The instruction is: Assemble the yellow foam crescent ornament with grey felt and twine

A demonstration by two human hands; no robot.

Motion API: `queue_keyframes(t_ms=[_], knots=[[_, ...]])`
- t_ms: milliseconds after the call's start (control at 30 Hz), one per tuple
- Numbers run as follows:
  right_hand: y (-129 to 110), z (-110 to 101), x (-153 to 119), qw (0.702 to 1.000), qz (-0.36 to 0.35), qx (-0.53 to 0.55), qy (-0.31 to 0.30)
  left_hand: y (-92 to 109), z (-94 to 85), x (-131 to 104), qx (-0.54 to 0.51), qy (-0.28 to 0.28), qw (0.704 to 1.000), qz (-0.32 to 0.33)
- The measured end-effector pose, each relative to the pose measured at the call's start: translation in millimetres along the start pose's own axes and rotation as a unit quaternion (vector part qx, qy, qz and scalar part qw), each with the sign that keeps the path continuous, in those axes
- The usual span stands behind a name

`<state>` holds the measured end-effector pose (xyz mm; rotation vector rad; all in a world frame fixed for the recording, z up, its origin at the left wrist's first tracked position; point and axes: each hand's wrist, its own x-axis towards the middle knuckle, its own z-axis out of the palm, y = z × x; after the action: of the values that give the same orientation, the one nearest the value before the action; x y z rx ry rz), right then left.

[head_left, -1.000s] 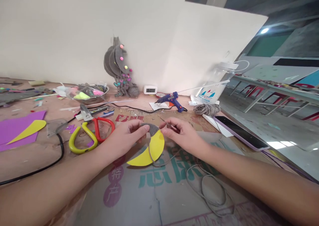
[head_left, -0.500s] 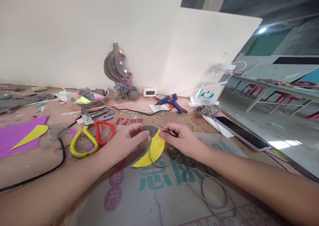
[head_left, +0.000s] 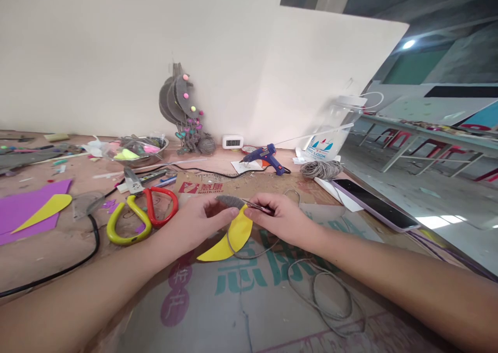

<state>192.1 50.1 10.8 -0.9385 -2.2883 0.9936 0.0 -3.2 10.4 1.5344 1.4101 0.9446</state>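
A yellow crescent-shaped foam piece [head_left: 238, 236] hangs between my hands over the cardboard, its upper end wrapped in grey cord [head_left: 229, 201]. My left hand [head_left: 208, 215] pinches that wrapped end between thumb and fingers. Closed around a thin, pointed metal tool [head_left: 260, 207], seemingly tweezers, my right hand [head_left: 274, 215] also touches the crescent's upper right edge with its thumb. A loose strand of grey cord [head_left: 252, 257] loops from the crescent toward my right hand. More slack cord [head_left: 330, 296] lies coiled below my right forearm.
Scissors [head_left: 140, 213] with red and yellow handles lie left of my hands, near purple sheets [head_left: 29, 213] and a yellow cutout [head_left: 49, 211]. Behind are a blue glue gun [head_left: 268, 158], a digital clock [head_left: 232, 142] and a cord bundle [head_left: 321, 170]. A phone [head_left: 375, 203] lies right.
My left thumb now lies across the wrapped end, covering more of it. The crescent's lower tip has shifted slightly left, and the tool lies closer to its edge.
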Motion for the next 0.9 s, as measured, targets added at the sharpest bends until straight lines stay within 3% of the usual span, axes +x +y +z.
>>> queue_keyframes(t_ms=[167,333,433,533,633,733,900], knots=[[2.1,1.0,0.3,1.0,-0.002,-0.012,0.002,0.4,-0.1,0.0,-0.028,-0.016,0.999,0.033],[1.2,0.0,0.7,1.0,-0.008,-0.017,-0.006,-3.6,0.7,0.0,-0.06,0.02,0.997,0.041],[-0.5,-4.8,-1.8,0.996,-0.07,-0.04,0.025,-5.9,0.6,0.7,-0.046,0.033,0.998,0.035],[-1.1,-11.4,-5.3,0.974,-0.166,-0.129,0.079,-7.1,-0.3,2.1,-0.044,0.038,0.998,0.028],[0.8,-14.9,-6.4,0.939,-0.23,-0.243,0.079,-6.8,-1.3,3.1,-0.036,0.035,0.998,0.03],[4.0,-14.5,-4.5,0.911,-0.26,-0.31,0.074,-5.0,-1.8,2.7,-0.028,0.036,0.998,0.036],[6.5,-13.4,-1.4,0.898,-0.266,-0.342,0.078,-0.9,-1.9,1.2,-0.017,0.034,0.999,0.032]])
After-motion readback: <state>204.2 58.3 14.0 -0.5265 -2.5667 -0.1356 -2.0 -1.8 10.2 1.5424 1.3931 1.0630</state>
